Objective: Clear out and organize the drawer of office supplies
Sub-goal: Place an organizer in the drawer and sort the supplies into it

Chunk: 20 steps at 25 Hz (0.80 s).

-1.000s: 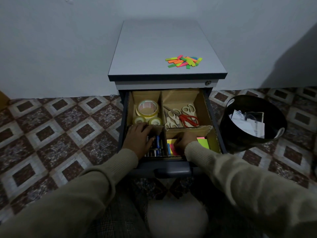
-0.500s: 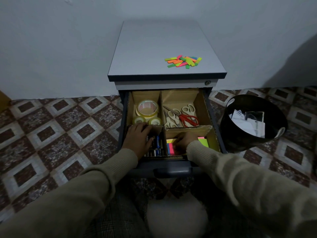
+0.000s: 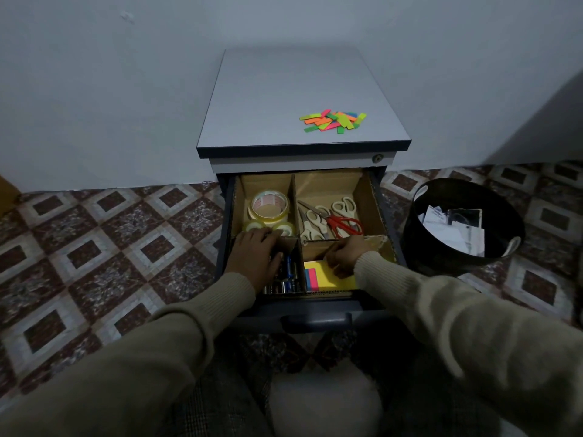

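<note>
Change since earlier: little was altered over the last second; the right hand point(image 3: 342, 256) was shifted slightly, so that more of the yellow sticky-note pad point(image 3: 328, 277) was uncovered, while the left hand point(image 3: 256, 254) was kept in its place.

Left hand: it was laid palm down over the front-left compartment, fingers loosely bent across the cardboard divider point(image 3: 288, 241) and above the batteries point(image 3: 285, 279); whether anything was gripped beneath it could not be told.

Right hand: it was rested on the far edge of the yellow sticky-note pad in the front-right compartment, fingers curled at the pad's back edge; a firm hold could not be confirmed.

Drawer: the drawer point(image 3: 315, 305) was pulled out toward the person, with tape rolls point(image 3: 269, 208) sorted at back left and scissors point(image 3: 331, 217) at back right.

Key relation: the loose colored flags point(image 3: 334, 118) were left scattered on the cabinet top point(image 3: 268, 105), well beyond the drawer, up and away from both hands and toward the right side; the right hand was judged the nearer. The scatter was spread mostly left to right.

Coming move: a reach forward and upward over the drawer was judged necessary for the flags to be gathered.

Bin: a black wastebasket point(image 3: 441, 257) holding papers was stood on the floor to the right.
</note>
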Motion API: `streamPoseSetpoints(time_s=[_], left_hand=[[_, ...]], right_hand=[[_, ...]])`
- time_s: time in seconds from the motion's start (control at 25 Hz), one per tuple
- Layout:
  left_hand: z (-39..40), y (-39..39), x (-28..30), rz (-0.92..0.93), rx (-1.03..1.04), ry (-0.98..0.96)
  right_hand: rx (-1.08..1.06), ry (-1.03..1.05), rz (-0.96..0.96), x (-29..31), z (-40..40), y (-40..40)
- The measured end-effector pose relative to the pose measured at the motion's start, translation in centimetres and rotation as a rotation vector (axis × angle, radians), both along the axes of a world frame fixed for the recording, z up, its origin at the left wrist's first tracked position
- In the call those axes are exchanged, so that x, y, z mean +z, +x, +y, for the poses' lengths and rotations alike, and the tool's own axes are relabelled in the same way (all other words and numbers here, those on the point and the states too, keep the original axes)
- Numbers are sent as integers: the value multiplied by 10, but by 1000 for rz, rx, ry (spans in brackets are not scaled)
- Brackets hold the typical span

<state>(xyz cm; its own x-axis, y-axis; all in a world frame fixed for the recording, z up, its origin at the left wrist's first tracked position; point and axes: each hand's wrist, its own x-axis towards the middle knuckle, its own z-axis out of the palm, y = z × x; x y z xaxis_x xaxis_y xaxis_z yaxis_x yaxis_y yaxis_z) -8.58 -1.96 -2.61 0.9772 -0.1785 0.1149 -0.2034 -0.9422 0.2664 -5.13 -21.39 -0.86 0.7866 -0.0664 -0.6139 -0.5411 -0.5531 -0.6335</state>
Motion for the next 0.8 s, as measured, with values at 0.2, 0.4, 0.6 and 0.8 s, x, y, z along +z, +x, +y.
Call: streamPoseSetpoints(time_s=[0.2,0.4,0.6,0.8], left_hand=[[-13,20,35,0,9,-114],[-30,48,72,-42,23,-264],[-47,88,115,-20,54,-213],[-57,133,132,-38,112,-154]], right_hand=[[-2,-49,-148,30,-23,21],[-23,-64,-304,73,-40,54],[-39,-6,-364,115,-50,90],[-54,-45,-483,132,-56,125]])
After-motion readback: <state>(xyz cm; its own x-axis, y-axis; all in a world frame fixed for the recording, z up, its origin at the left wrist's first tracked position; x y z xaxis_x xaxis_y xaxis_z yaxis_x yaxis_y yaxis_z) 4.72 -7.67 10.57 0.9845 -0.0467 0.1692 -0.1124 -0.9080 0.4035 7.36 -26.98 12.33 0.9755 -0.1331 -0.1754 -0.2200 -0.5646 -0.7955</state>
